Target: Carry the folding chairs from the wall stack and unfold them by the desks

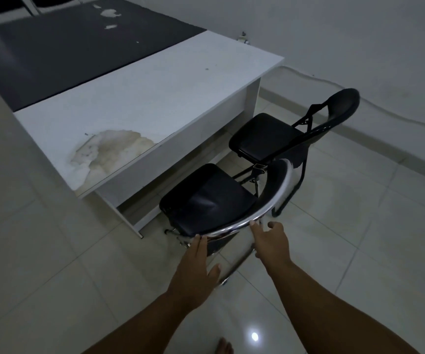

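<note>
Two black folding chairs stand unfolded side by side at the white desk (139, 98). The near chair (206, 198) has a chrome frame and its seat points under the desk edge. The far chair (267, 135) has a black frame and a curved black backrest. My left hand (196, 267) reaches out with straight fingers, its fingertips touching the chrome top rail of the near chair's back. Just right of it, my right hand (270, 244) has loosely spread fingers, with a fingertip at the same rail. Neither hand grips anything.
The desk top shows a peeled, stained patch (106, 152) near its front corner. A dark desk (78, 47) adjoins it behind. A cable (359, 98) runs along the white wall to the right. Glossy floor tiles (359, 226) spread around the chairs. My bare toes (224, 347) show at the bottom.
</note>
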